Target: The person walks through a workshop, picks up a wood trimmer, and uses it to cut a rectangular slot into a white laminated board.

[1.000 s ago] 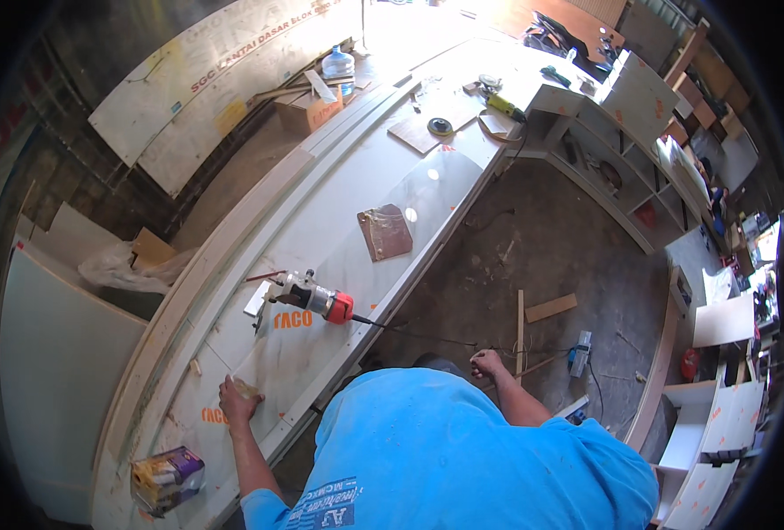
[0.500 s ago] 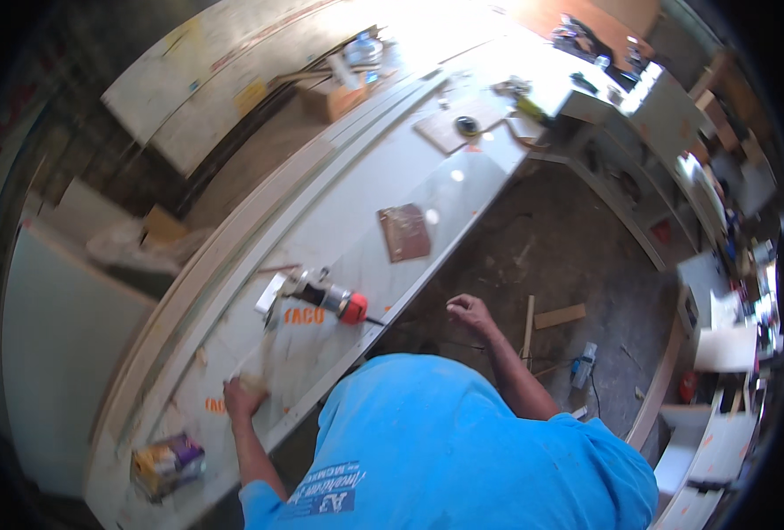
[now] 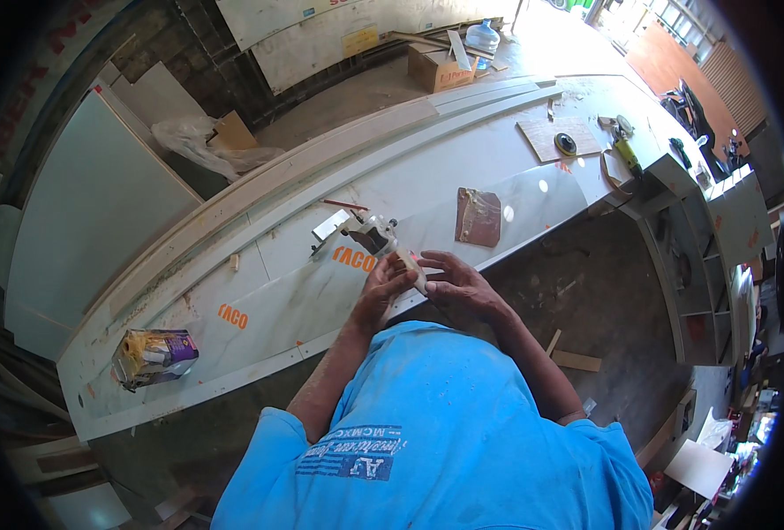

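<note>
Both hands meet over the near edge of a long white panel [image 3: 273, 296], around a small pale beige piece [image 3: 412, 268] that could be a roll or a block. My left hand [image 3: 380, 293] grips its side, fingers wrapped around it. My right hand [image 3: 461, 284] has its thumb and fingers against the other side. Just beyond my fingers a power trimmer [image 3: 373, 235] with a silver and black body lies on the panel, its rear end hidden behind the hands and the piece. To its right lies a reddish-brown sheet [image 3: 478, 217], probably sandpaper.
A torn purple and yellow package [image 3: 155, 355] sits at the panel's left end. Farther right are a board with a black disc [image 3: 565, 143] and a green angle grinder [image 3: 623, 148]. Long strips [image 3: 321, 168] line the far edge. Shelving [image 3: 682, 238] stands at the right.
My left hand has come from the left part of the panel with the beige piece, and my right hand has joined it there. The view has turned, shifting the scene.
</note>
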Action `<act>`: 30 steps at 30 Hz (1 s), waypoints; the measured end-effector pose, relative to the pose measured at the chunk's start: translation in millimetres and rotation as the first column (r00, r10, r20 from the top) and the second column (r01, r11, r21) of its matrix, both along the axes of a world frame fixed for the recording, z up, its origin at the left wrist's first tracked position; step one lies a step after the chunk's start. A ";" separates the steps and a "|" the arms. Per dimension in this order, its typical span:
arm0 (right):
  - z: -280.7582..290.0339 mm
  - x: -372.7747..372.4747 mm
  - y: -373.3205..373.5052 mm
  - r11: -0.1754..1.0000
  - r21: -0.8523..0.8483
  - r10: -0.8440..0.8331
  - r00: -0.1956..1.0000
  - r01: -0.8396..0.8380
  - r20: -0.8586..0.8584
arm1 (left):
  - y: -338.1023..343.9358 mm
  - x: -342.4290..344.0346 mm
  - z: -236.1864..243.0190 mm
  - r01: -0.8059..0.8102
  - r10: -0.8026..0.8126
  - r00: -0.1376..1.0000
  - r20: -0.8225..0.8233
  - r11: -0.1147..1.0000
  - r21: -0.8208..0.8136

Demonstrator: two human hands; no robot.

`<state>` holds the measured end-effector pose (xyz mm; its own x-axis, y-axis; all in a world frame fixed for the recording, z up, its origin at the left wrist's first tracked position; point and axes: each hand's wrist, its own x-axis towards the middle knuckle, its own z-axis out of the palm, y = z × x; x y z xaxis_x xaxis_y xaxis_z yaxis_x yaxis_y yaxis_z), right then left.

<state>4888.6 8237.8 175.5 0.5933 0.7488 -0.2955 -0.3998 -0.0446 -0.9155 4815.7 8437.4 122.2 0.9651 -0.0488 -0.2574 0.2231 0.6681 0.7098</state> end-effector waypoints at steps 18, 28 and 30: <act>-39.2 19.4 -54.9 0.910 0.184 -0.320 0.912 0.371 -0.256 | 14.9 20.3 -69.0 -0.275 0.389 0.889 -0.243 0.876 0.396; -34.5 14.9 -81.8 0.823 0.302 -0.380 0.862 0.480 -0.335 | 14.2 83.6 -106.3 -0.457 0.538 0.827 -0.162 0.812 0.363; -28.6 15.6 -80.6 0.824 0.316 -0.376 0.871 0.470 -0.316 | 16.6 85.1 -112.9 -0.463 0.531 0.835 -0.144 0.819 0.339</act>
<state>4904.2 8157.2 146.9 0.8268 0.5197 -0.2153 -0.4990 0.5010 -0.7071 4900.7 8454.0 9.3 0.7517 0.5285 -0.3946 0.0888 0.5117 0.8546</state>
